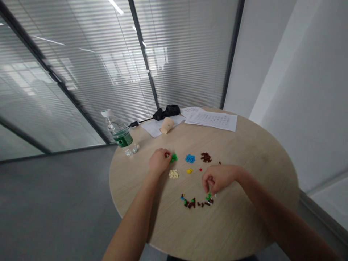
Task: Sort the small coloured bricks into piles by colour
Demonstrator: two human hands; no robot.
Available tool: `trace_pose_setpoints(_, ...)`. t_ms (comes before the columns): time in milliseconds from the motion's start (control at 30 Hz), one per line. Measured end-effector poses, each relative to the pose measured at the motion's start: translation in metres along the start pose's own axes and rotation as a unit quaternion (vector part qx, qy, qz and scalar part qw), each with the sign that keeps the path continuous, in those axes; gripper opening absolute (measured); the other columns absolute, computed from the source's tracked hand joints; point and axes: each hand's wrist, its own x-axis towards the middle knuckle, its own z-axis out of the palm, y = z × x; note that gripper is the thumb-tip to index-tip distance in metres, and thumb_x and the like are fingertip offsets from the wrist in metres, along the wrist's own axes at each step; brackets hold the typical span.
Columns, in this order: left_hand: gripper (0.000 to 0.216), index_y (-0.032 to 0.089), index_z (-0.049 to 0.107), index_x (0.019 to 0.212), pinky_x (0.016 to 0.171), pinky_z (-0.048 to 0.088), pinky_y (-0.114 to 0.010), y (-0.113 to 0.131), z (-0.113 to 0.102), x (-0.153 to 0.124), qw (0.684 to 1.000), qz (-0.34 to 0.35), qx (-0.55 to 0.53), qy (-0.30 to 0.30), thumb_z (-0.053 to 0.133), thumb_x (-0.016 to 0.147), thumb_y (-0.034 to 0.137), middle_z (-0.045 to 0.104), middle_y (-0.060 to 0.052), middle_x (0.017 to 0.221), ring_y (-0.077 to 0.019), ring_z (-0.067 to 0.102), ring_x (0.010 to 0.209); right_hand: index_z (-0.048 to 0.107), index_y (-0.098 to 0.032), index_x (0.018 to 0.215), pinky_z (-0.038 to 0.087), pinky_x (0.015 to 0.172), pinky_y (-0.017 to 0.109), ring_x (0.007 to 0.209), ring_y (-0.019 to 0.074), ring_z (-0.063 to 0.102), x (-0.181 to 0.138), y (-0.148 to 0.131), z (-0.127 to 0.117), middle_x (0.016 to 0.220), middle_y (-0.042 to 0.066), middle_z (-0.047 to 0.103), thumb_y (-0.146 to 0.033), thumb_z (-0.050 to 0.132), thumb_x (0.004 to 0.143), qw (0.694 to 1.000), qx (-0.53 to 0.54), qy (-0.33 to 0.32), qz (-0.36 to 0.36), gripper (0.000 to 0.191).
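Small coloured building bricks lie sorted on the round table. My left hand (160,161), fingers curled together, is at the green brick pile (174,157); a dark reddish bit shows at its fingertips, too small to name. My right hand (219,177) is bent in a pinch just above a mixed row of bricks, beside some green bricks (208,197). What its fingertips hold, if anything, is hidden. Brown bricks (190,203) with a few green ones make up the left part of that row. Between the hands are blue bricks (190,158), yellow bricks (189,170) and a red brick (200,169).
Cream bricks (173,174) and a dark brown pile (206,157) lie nearby. A water bottle (119,134) stands at the table's left edge. Toward the back are a tipped paper cup (166,125), a black bundle (167,111) and printed sheets (212,119).
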Motion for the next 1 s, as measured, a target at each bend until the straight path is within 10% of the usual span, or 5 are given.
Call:
trace_pose_setpoints(500,0.019,0.015,0.067,0.080,0.066,0.041,-0.026,0.006,-0.004,-0.001,0.991,0.034,-0.130,0.009,0.051,0.080,0.026,0.065,-0.006,0.082,-0.0164,0.056,0.074,0.068,-0.014,0.074,0.033,0.048,0.019,0.048,0.0070,0.045,-0.001,-0.006,0.002,0.054,-0.004,0.053,-0.012,0.059,0.065,1.000,0.001,0.024,0.003,0.012)
trace_pose_setpoints(767,0.028,0.013,0.065,0.073,0.064,0.040,-0.024,0.037,0.000,-0.016,0.900,0.169,-0.378,-0.134,0.053,0.080,0.038,0.060,-0.003,0.072,-0.0124,0.052,0.068,0.064,-0.016,0.082,0.032,0.051,0.020,0.053,0.0085,0.045,0.006,-0.012,-0.005,0.058,-0.003,0.052,-0.024,0.055,0.078,0.933,0.076,0.348,-0.056,0.013)
trace_pose_setpoints(1000,0.035,0.012,0.065,0.075,0.060,0.037,-0.023,0.050,0.015,-0.023,0.847,0.194,-0.452,-0.200,0.052,0.081,0.044,0.055,-0.001,0.069,-0.0102,0.047,0.063,0.066,-0.016,0.082,0.032,0.050,0.020,0.051,0.0090,0.043,0.010,-0.016,0.000,0.055,-0.002,0.051,-0.031,0.056,0.080,0.917,0.061,0.389,-0.064,0.018)
